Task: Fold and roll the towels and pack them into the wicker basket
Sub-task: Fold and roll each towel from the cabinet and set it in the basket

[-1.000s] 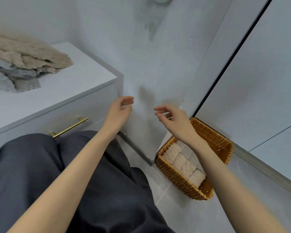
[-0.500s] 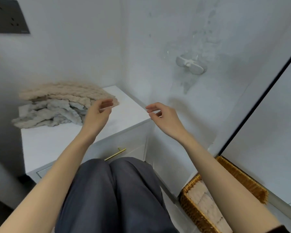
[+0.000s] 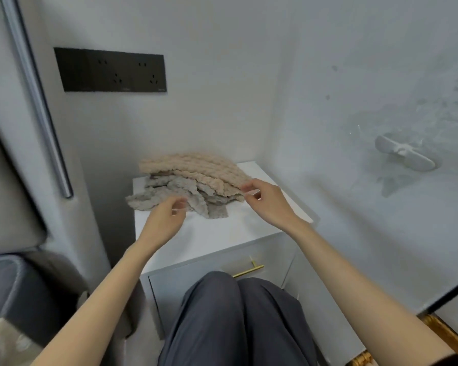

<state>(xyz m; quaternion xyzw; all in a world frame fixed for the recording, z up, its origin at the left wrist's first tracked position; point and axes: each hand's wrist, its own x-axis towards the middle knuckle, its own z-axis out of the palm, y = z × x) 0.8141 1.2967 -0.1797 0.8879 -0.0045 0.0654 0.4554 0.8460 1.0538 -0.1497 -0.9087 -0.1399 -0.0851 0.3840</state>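
Your hands are out over the white surface point(image 3: 222, 241), where towels lie heaped at the back, a beige towel point(image 3: 193, 167) atop grey towels point(image 3: 175, 191). Your left hand point(image 3: 167, 215), grip narrow, fingers loosely curled on nothing, hovers just before the grey edge. Your right hand point(image 3: 267, 200) has its fingertips point(image 3: 246, 186) at the beige towel's near corner; whether that grip holds cloth cannot be told. A corner of the wicker basket point(image 3: 446, 336) shows at lower right, well apart.
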